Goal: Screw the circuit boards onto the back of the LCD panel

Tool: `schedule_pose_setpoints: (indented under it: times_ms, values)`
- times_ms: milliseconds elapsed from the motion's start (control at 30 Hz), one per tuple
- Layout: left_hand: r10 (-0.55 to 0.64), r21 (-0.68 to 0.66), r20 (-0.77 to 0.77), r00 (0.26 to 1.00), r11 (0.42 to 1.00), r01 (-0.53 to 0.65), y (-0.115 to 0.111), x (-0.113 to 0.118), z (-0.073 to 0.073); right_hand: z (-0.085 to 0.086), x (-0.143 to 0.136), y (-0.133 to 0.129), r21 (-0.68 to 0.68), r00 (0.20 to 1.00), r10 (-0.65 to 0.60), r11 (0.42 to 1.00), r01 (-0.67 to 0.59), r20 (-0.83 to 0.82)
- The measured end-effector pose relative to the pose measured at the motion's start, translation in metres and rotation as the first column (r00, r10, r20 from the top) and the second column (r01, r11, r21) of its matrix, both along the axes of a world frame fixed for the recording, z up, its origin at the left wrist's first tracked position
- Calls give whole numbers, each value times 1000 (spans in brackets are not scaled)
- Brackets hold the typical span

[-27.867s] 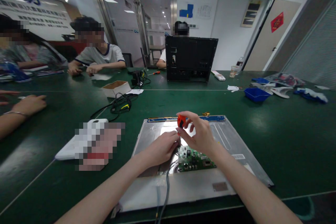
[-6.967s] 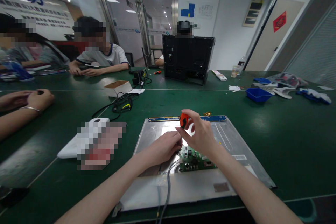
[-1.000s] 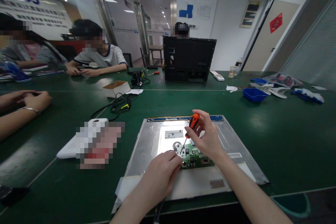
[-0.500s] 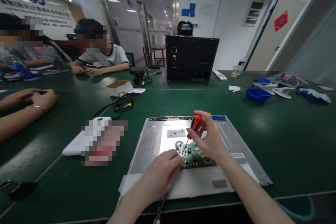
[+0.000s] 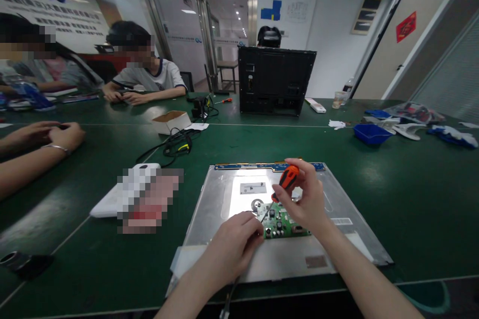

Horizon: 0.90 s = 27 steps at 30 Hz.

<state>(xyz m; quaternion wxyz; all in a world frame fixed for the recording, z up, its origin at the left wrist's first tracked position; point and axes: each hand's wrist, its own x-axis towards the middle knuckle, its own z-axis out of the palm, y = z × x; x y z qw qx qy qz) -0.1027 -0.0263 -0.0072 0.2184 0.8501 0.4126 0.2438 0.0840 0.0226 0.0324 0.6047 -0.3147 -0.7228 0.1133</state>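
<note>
My right hand (image 5: 305, 199) is closed around the red and black handle of a screwdriver (image 5: 288, 177). Its thin shaft slants down and left to the left side of a green circuit board (image 5: 286, 219). There my left hand (image 5: 237, 239) has its fingers curled together at the board's left edge; whatever they pinch is hidden. The board lies on a silvery metal display panel (image 5: 277, 264) with a blue strip board (image 5: 247, 166) along its far edge. Below my left wrist a dark cable (image 5: 229, 299) hangs past the panel's near edge.
On the green table (image 5: 123, 269) are a white power bank (image 5: 108, 204), black cables (image 5: 174, 144), an open cardboard box (image 5: 170, 123) and a blue tray (image 5: 370, 133). A black monitor housing (image 5: 277, 82) stands opposite. Another person's hands (image 5: 63, 134) rest at the left.
The screwdriver handle has tipped further right with my right hand, so its shaft leans more. My left hand stays at the board's edge. The whole view has shifted slightly.
</note>
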Motion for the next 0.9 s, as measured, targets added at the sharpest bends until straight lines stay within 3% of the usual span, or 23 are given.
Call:
schedule_pose_setpoints:
  times_ms: [467, 900]
  values:
    - [44, -9, -41, 998, 999, -44, 0, 2, 3, 0, -4, -14, 237, 980, -50, 972, 2, 195]
    - [16, -24, -40, 999, 1000, -17, 2, 0, -5, 0, -7, -20, 220, 974, -15, 975, -36, 228]
